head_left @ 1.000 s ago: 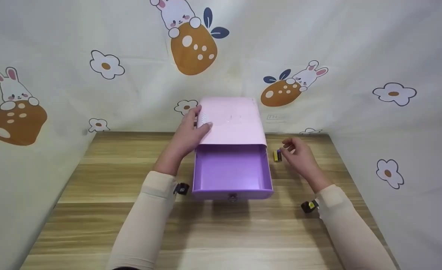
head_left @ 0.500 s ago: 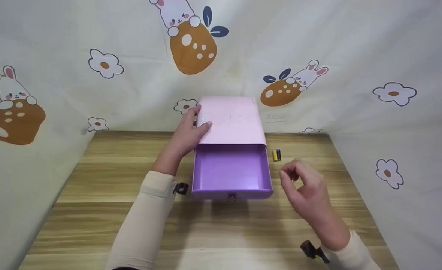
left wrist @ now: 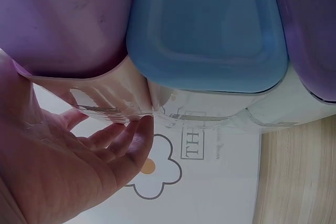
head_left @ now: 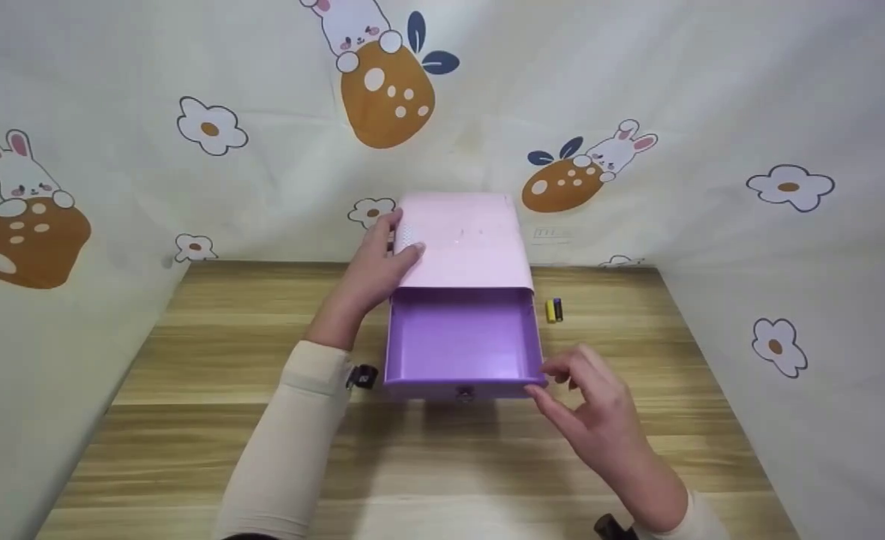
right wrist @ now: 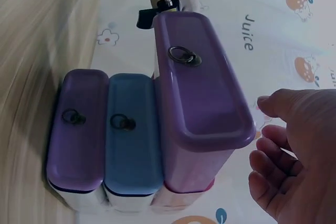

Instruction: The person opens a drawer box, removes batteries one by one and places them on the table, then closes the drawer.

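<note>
A small pink drawer cabinet [head_left: 461, 244] stands at the back of the table. Its top purple drawer [head_left: 457, 341] is pulled out and looks bare inside. My left hand [head_left: 373, 271] holds the cabinet's upper left side, thumb on top and fingers against the side wall. My right hand [head_left: 596, 409] is at the drawer's front right corner, thumb and fingers apart with nothing between them. In the right wrist view a gap shows between this hand [right wrist: 294, 145] and the drawer front, which has a ring pull [right wrist: 184, 56]. Two small batteries [head_left: 554, 310], one yellow and one dark, lie right of the cabinet.
Below the open drawer are a closed blue drawer [right wrist: 134, 145] and a closed purple drawer [right wrist: 79, 145], each with a ring pull. A patterned cloth [head_left: 277, 187] with rabbits and flowers hangs behind and beside the wooden table [head_left: 210, 427].
My right hand has drawn back from beside the batteries, then moved left to the drawer's front right corner. The batteries stay on the table. My left hand keeps its place.
</note>
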The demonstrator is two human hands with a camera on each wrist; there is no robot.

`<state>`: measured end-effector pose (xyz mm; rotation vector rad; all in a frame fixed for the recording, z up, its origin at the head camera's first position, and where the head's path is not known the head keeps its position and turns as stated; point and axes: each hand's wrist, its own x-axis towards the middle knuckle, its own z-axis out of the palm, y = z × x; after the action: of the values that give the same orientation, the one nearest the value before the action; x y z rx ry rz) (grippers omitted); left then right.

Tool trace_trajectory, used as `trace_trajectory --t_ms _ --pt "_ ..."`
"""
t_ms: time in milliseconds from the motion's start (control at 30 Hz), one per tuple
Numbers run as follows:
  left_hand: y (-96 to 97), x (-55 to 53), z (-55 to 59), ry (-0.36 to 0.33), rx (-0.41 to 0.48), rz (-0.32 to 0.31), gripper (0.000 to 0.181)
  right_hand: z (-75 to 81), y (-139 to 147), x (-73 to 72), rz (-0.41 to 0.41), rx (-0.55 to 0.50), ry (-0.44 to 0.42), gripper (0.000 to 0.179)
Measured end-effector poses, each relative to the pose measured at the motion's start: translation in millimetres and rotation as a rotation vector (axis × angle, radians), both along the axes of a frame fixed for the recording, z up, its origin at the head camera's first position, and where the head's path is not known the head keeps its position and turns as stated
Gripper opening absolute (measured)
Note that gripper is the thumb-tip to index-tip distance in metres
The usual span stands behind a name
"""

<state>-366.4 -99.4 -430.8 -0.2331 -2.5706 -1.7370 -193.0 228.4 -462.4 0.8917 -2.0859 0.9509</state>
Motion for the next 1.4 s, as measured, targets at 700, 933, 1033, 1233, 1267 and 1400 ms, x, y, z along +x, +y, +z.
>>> trace_trajectory --t_ms 700,933,1033,1233,1267,1400 --pt "2.0 1.5 1.2 0.001 0.014 0.006 0.083 -12.4 -4.9 0.7 -0.055 -0.258 -0.137 0.029" --pt "0.6 1.0 0.7 -0.002 0.008 0.002 0.083 -10.6 -5.6 -4.5 -0.085 -0.293 -0.171 0.026" --pt "-0.6 0.5 0.7 -0.004 0.007 -0.003 0.083 -11.0 -8.2 -7.5 -0.086 -0.305 -0.183 0.025" --pt "-0.6 -0.8 0.3 0.005 -0.018 0.005 0.084 -14.1 -10.9 -19.8 -0.083 -0.330 -0.190 0.022" --pt "-0.3 -0.7 0.4 0.005 -0.020 0.004 0.084 -15.1 -10.9 -22.7 -0.083 -0.332 -0.188 0.022" --pt "0.1 -1.2 -0.2 0.003 -0.020 0.004 0.084 -16.7 -10.9 -33.6 -0.090 -0.343 -0.205 0.021"
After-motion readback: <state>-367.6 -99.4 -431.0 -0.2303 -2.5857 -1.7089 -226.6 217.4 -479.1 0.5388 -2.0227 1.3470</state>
